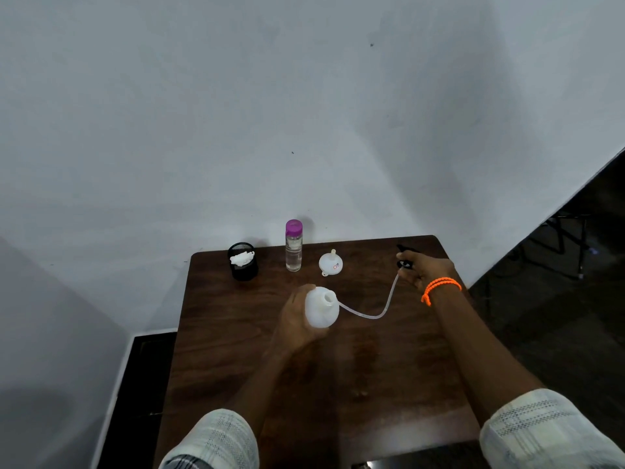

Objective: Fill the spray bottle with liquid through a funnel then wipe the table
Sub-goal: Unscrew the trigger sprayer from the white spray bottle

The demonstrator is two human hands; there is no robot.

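Note:
My left hand (293, 321) grips the white spray bottle body (322, 308) near the middle of the brown table (236, 333); its neck is uncapped. My right hand (427, 269), with an orange wristband, holds the black spray head (406, 262) at the table's far right. The head's clear dip tube (375, 314) curves from it back to the bottle's mouth. A white funnel (330, 264) lies upside down at the back of the table. Left of it stands a clear bottle of liquid (293, 247) with a purple cap.
A black mesh cup (242, 265) holding a crumpled white cloth (242, 257) stands at the back left of the table. A white wall rises right behind the table. Dark floor lies to the left and right of the table.

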